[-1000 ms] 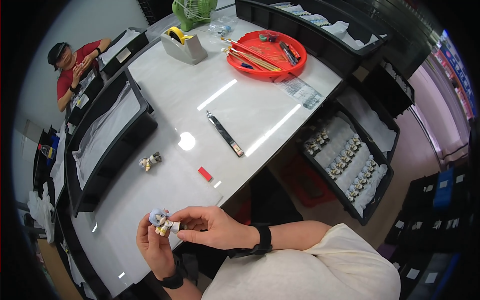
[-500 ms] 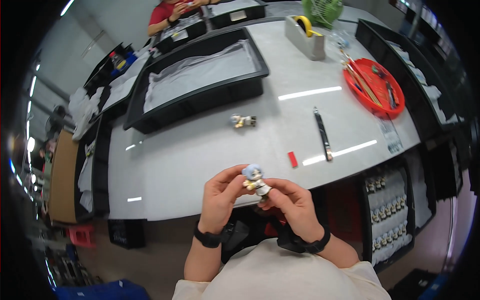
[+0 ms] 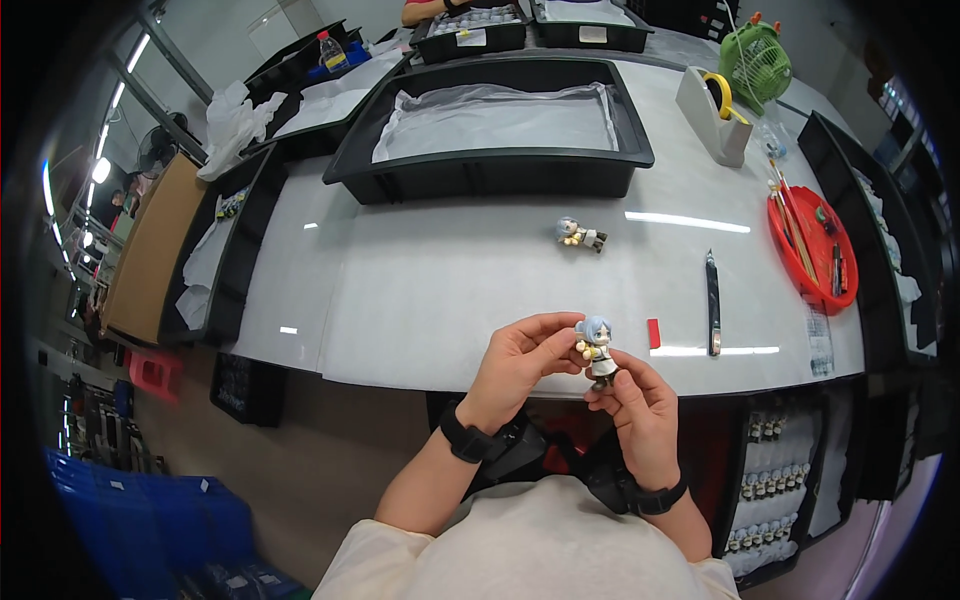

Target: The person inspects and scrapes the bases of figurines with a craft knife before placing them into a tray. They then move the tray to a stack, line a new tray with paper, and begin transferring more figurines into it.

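A small figurine (image 3: pixel 600 352) with light blue hair and a white outfit is held upright over the table's near edge. My left hand (image 3: pixel 522 362) pinches it by the head and upper side. From the right, my right hand (image 3: pixel 640 405) grips it by its dark legs. A second, similar figurine (image 3: pixel 581 235) lies on its side on the table beyond my hands. To the right of my hands are a small red block (image 3: pixel 654 333) and a black craft knife (image 3: pixel 712 305).
A large black tray (image 3: pixel 490 185) lined with white sheeting stands at the back. At right are a red dish (image 3: pixel 848 290) of brushes and tools, a tape dispenser (image 3: pixel 735 150) and a green fan (image 3: pixel 755 65). Below the table's right edge, a tray (image 3: pixel 735 505) holds several figurines. Another person's arm (image 3: pixel 425 12) shows far off.
The view has swung, so everything on the table sits elsewhere in the picture. Both hands keep hold of the figurine, which now stands more upright between them.
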The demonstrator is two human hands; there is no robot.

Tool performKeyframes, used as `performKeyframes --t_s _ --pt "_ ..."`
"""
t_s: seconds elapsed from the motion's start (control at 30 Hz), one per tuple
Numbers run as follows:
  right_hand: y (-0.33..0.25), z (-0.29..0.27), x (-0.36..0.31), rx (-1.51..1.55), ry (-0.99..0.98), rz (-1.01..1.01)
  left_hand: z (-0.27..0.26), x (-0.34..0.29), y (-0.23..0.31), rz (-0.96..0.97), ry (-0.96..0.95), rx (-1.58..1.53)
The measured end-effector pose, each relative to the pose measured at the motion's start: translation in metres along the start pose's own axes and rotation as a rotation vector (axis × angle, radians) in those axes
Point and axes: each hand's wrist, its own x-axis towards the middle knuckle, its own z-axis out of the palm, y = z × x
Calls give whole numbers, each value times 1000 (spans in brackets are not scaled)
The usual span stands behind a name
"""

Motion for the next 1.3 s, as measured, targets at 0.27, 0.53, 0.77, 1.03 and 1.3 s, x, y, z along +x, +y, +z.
performKeyframes --t_s 0.27,0.53,0.77,1.03,1.3 --pt "2 -3 2 48 -7 20 -1 -1 -1 47 -14 27" --pt "4 -4 1 41 -2 25 -5 -1 -4 58 -41 48" --pt "2 -3 1 33 4 32 -5 0 -5 68 -38 35" --pt "5 -1 2 -83 73 -116 -6 -1 -5 7 -33 19" --pt "10 -2 3 -346 132 -462 -3 -3 -1 0 -119 126"
